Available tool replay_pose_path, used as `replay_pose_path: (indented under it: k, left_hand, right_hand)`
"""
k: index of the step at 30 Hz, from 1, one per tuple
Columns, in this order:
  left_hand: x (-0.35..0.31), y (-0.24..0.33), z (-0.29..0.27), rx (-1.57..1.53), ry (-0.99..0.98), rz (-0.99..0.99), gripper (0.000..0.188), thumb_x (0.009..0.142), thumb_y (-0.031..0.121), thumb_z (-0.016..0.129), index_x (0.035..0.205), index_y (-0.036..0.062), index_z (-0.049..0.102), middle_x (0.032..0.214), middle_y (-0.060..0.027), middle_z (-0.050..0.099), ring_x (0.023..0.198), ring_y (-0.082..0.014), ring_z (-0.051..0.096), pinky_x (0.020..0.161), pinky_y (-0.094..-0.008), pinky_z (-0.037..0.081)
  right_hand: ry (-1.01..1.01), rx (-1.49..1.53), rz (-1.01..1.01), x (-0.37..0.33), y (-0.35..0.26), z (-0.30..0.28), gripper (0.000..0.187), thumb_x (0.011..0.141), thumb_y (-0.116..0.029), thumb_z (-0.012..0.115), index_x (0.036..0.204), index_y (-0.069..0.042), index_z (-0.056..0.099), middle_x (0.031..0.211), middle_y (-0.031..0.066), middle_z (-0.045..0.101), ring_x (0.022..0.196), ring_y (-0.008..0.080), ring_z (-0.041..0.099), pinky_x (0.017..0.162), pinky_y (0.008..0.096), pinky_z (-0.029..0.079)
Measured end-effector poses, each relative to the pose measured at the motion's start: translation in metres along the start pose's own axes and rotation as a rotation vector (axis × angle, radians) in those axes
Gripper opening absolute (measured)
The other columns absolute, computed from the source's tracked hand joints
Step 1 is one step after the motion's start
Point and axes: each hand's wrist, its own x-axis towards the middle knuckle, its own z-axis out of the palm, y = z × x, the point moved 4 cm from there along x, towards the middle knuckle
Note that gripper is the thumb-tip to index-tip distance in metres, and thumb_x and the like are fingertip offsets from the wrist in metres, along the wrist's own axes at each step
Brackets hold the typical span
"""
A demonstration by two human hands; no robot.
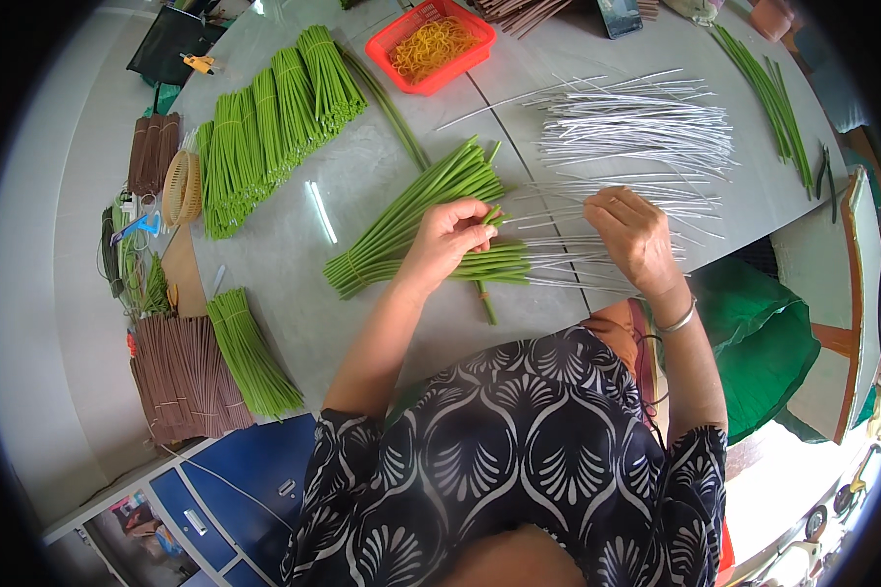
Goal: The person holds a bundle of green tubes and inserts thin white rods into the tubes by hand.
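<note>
My left hand (452, 240) is closed in a pinch on a green stem (496, 217), over a fanned bundle of green stems (401, 220) tied near its left end. Silver wires (558, 256) stick out of the right ends of the nearer stems. To the right, my right hand (628, 235) is closed, its fingertips pressed together on what looks like a thin silver wire running toward the left hand; the fingers partly hide it. Beyond it lies a loose heap of silver wires (636, 127).
Tied green bundles (274, 127) lie far left; another green bundle (255, 352) and brown sticks (186, 377) sit at the near left. A red basket (429, 44) holds yellow rubber bands. Pliers (825, 181) and loose green stems (773, 103) are at right, above a green bag (759, 342).
</note>
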Motion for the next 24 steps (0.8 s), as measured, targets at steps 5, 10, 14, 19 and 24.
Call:
replay_pose_path:
  k: [5, 10, 14, 19, 24]
  left_hand:
    - [0.001, -0.003, 0.0, 0.031, 0.008, 0.021, 0.012, 0.093, 0.001, 0.071, 0.104, -0.0019, 0.069, 0.089, 0.0002, 0.063, 0.079, -0.0089, 0.061, 0.074, -0.0252, 0.051]
    - [0.002, -0.004, 0.007, 0.041, -0.006, 0.06, 0.012, 0.093, -0.003, 0.069, 0.105, -0.0062, 0.067, 0.094, -0.0011, 0.061, 0.08, -0.0091, 0.059, 0.072, -0.0251, 0.05]
    - [0.002, -0.003, 0.013, 0.158, -0.058, 0.075, 0.013, 0.093, -0.006, 0.067, 0.105, -0.01, 0.067, 0.098, -0.0024, 0.06, 0.082, -0.0095, 0.06, 0.072, -0.0254, 0.051]
    - [0.001, -0.006, 0.019, 0.121, -0.105, 0.046, 0.014, 0.093, -0.005, 0.067, 0.107, -0.0102, 0.068, 0.099, -0.0022, 0.06, 0.084, -0.0097, 0.06, 0.074, -0.0259, 0.051]
    - [-0.002, -0.009, 0.018, 0.122, -0.088, 0.122, 0.018, 0.095, -0.004, 0.067, 0.112, -0.0084, 0.068, 0.098, -0.0018, 0.06, 0.088, -0.01, 0.061, 0.081, -0.0262, 0.053]
  right_hand:
    - [0.029, -0.076, -0.068, 0.003, -0.009, -0.009, 0.018, 0.073, -0.006, 0.066, 0.09, -0.008, 0.065, 0.087, 0.002, 0.068, 0.088, 0.0204, 0.068, 0.064, 0.0311, 0.058]
    - [-0.068, -0.033, 0.002, -0.01, -0.005, -0.009, 0.014, 0.074, -0.008, 0.066, 0.088, -0.008, 0.063, 0.079, 0.0011, 0.063, 0.081, 0.0188, 0.065, 0.058, 0.0318, 0.055]
    - [-0.133, 0.001, 0.008, -0.012, -0.01, -0.012, 0.011, 0.074, -0.008, 0.065, 0.084, -0.008, 0.059, 0.072, 0.0027, 0.057, 0.074, 0.0198, 0.062, 0.055, 0.0341, 0.053]
    - [-0.123, 0.074, 0.035, -0.016, -0.021, -0.001, 0.013, 0.073, -0.006, 0.065, 0.083, -0.008, 0.058, 0.071, 0.0047, 0.057, 0.072, 0.0221, 0.062, 0.055, 0.0362, 0.052]
    - [-0.036, 0.153, 0.073, -0.019, -0.027, 0.003, 0.016, 0.071, -0.006, 0.067, 0.086, -0.008, 0.063, 0.076, 0.0048, 0.063, 0.076, 0.0229, 0.065, 0.063, 0.0366, 0.053]
